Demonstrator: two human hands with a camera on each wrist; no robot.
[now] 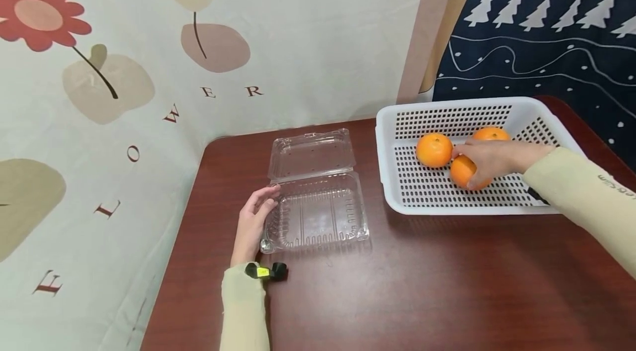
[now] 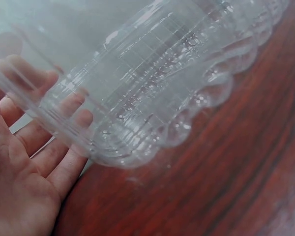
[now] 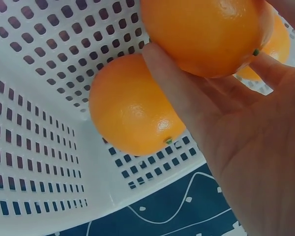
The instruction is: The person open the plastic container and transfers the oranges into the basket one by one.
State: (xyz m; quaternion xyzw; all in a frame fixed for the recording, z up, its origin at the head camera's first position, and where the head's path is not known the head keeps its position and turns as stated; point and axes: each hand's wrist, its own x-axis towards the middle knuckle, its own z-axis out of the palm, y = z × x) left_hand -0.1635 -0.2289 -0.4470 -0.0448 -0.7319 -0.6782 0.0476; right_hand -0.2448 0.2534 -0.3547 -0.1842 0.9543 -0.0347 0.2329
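Observation:
My left hand is at the left side of an open clear plastic clamshell box. Its fingers touch the side near the hinge corner, and the left wrist view shows loosely extended fingers behind the transparent wall. Over in a white perforated basket, my right hand grips an orange from above. The right wrist view shows that orange between the fingers, its far side hidden. A second orange sits to its left, and a third orange lies behind, partly covered by the hand.
The box's lid lies folded back toward the wall. Both box and basket stand on a dark reddish-brown table. A printed cloth hangs behind the table, with a navy tree-patterned cloth at the right.

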